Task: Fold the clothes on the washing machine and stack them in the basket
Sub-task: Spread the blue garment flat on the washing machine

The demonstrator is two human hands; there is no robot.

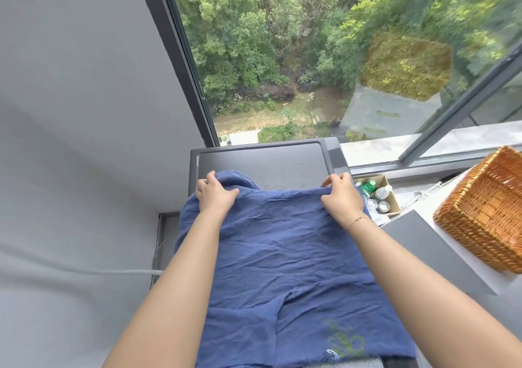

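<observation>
Right now the washing machine (265, 160) fills the middle of the view under the window, and most of its dark top is covered by a blue garment (282, 254) spread flat, its long axis running from the far edge back toward the person. To the right, on a pale surface well apart from the cloth, sits the wicker basket (485, 212), tilted in this view; I can't see anything in it. Both hands are at the garment's far edge, one at each corner. The left hand (216, 195) has its fingers curled over a bunched fold of cloth at the far left. The right hand (340, 195) pinches the far right corner between thumb and fingers. With both grips on the far end and the rest of the cloth lying toward the body, the fold looks set to come lengthwise toward the person. The right hand is nearer the basket.
</observation>
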